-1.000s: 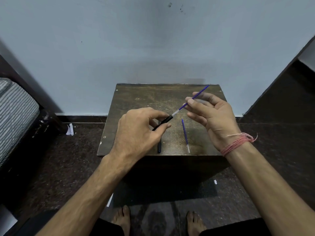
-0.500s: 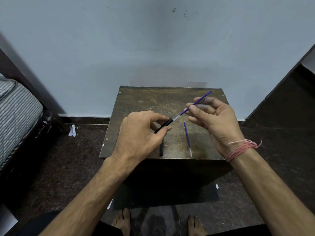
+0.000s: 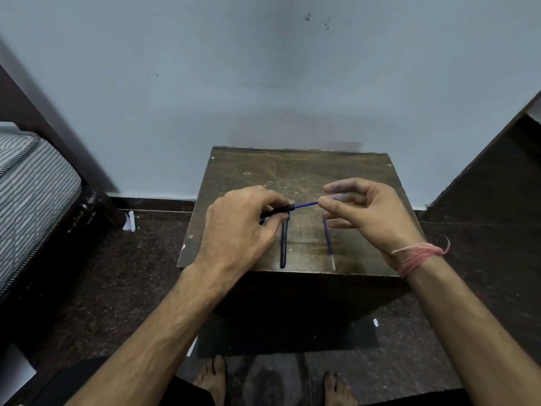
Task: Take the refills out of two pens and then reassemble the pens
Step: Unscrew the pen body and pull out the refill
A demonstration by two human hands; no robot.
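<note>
My left hand (image 3: 240,227) grips a black pen barrel (image 3: 276,211) above the small dark wooden table (image 3: 292,171). A thin blue refill (image 3: 306,204) sticks out of the barrel's right end, nearly level, and my right hand (image 3: 369,212) pinches its far end between thumb and forefinger. On the table below, a second black pen (image 3: 283,244) lies pointing toward me. To its right a loose blue refill (image 3: 328,241) lies almost parallel, its clear tip near the front edge.
The table stands against a pale blue wall. A striped mattress (image 3: 32,186) on a dark frame is at the left. Dark panels rise at the right. My bare feet (image 3: 210,379) rest on the dark speckled floor, with paper scraps (image 3: 128,221) nearby.
The held refill has tilted from a steep diagonal to nearly level and sits deeper in the barrel. My right hand has come closer to the left hand. The camera has tipped downward.
</note>
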